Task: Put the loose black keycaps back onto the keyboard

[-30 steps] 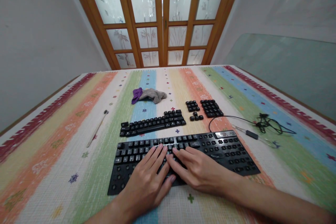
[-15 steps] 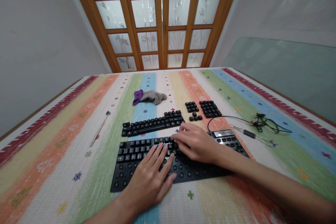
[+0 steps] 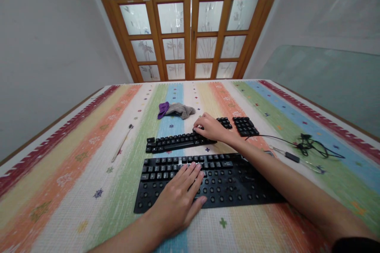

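A black keyboard (image 3: 231,199) lies in front of me, its upper rows capped and its lower rows showing bare key stems. My left hand (image 3: 179,195) rests flat on its left half, fingers stretched out. Beyond the keyboard sit rows of loose black keycaps (image 3: 175,141), set out in order. My right hand (image 3: 210,127) reaches over to the top right end of these rows, thumb and fingertips pinched at a dark keycap there. The hand covers part of the rows, and my right forearm hides the keyboard's right part.
Behind the rows lies a grey and purple cloth (image 3: 178,110). To the left is a thin brush (image 3: 121,143). More keycap blocks (image 3: 245,126) are at the right, near a coiled black cable (image 3: 310,146) and a wire keycap puller with a dark handle (image 3: 292,157).
My right hand has moved from the keyboard's upper rows forward to the loose keycap rows. My left hand still lies on the keyboard. The view has shifted slightly.
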Demonstrator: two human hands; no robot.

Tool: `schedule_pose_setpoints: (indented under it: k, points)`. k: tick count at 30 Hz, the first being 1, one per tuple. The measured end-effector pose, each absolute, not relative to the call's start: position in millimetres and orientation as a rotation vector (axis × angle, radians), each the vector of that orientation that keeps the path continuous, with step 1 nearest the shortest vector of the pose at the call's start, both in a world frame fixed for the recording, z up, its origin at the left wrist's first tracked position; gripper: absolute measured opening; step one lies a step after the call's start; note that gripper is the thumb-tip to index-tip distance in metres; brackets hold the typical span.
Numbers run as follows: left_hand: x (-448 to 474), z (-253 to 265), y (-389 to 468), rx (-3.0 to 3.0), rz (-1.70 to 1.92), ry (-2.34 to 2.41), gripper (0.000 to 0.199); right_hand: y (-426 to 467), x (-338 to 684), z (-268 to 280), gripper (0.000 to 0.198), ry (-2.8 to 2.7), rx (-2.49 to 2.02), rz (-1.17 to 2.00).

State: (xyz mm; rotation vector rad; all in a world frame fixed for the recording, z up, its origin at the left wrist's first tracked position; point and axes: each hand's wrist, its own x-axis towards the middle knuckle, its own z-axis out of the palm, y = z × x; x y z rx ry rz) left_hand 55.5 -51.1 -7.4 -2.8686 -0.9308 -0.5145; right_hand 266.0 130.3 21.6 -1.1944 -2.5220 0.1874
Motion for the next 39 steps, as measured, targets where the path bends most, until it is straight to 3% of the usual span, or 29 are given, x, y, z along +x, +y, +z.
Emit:
schedule_pose_setpoints:
  k: [16,22,29,39]
  points:
    - [55,-1,-47,-2.856,-0.563,-0.846,0.046,130,261,33,0.010,-2.400,-1.238,0.322]
    - [58,-4,-49,-2.865,-0.526,-0.867,0.050,75,285,49,0.003,-2.374,-0.994,0.410]
    - [60,-2,-50,-2.823,-0.514,-0.847,0.052,0,304,28,0.007,-2.321,-0.894,0.574]
    - [59,-3,-50,-2.833,-0.565,-0.852,0.052,-18,301,10,0.019,-2.429,-0.721,0.096]
